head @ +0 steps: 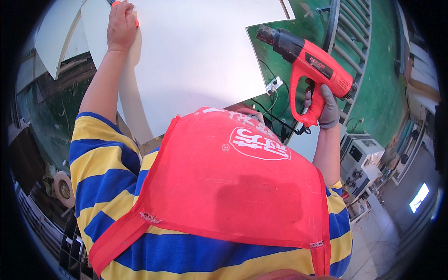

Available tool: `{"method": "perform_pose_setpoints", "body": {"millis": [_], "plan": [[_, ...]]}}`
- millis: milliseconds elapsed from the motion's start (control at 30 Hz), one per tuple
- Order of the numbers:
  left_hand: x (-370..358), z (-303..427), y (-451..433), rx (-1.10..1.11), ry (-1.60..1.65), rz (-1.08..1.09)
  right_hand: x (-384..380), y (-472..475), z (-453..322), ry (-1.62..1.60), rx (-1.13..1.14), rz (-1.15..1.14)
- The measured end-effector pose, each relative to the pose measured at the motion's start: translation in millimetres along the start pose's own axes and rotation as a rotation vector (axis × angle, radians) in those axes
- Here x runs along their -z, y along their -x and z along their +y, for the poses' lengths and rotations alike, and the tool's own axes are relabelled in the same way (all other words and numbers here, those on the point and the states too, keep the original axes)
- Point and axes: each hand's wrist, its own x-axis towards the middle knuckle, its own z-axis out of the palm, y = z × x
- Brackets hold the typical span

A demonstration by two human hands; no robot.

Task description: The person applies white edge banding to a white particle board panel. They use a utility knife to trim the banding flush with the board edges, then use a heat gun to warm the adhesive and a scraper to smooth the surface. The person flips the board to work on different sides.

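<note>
My right hand (329,108), in a grey glove, grips the handle of a red and black heat gun (327,68). The gun's scorched metal nozzle points to the upper left, beside the notched edge of a large white panel (196,56). At the panel's far left, my bare left hand (120,31) is closed around an orange-handled tool (136,21). Its dark end runs out of the picture at the top, so its exact kind is hidden. A shadow from that arm falls across the panel. The heat gun's black cord hangs from the base of its handle.
A white power strip (274,85) with plugged-in cords lies beyond the panel's right edge. A metal roller conveyor (351,42) stands on the green floor (381,70) at right, near a white machine (364,154). More white panels (57,38) are at upper left; a tape roll (57,185) sits lower left.
</note>
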Motion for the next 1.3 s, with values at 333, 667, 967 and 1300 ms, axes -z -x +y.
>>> {"method": "perform_pose_setpoints", "body": {"millis": [333,667,967,1300], "plan": [[40,154,42,0.258,0.550,-0.033,-107,16,-44,0.191,0.555,-0.258],[79,228,83,0.987,1.213,0.315,-250,-72,-34,0.730,0.378,-0.872],[88,152,117,1.199,0.980,0.100,-257,-246,-48,1.688,1.111,-0.149],[122,160,20,0.262,0.019,0.179,-86,-66,-30,0.494,-0.016,0.053]]}}
